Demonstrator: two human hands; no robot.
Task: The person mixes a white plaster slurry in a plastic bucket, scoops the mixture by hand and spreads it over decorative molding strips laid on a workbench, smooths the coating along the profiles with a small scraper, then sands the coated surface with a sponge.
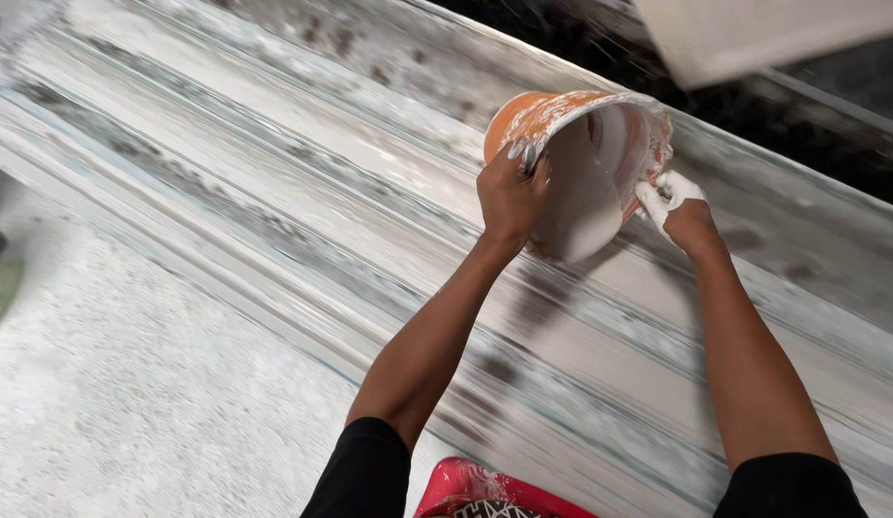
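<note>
The person tips an orange bucket (600, 163) on its side over a long, ridged surface (303, 221) that is streaked with wet white plaster. The bucket's mouth faces the camera, and its inside is coated in thick white paste. The left hand (511, 197) grips the near left rim, its fingers (519, 153) curled shut over the edge and smeared with grey. The right hand (675, 203), caked white, is at the right rim, with its fingers hooked closed on the edge there. Both forearms stretch out from black sleeves (365, 470). The bucket is held just above the surface, well toward its far side. A red object (466, 484) splashed with white shows at the bottom edge, between the arms. Pale speckled floor (130, 384) lies to the left.
</note>
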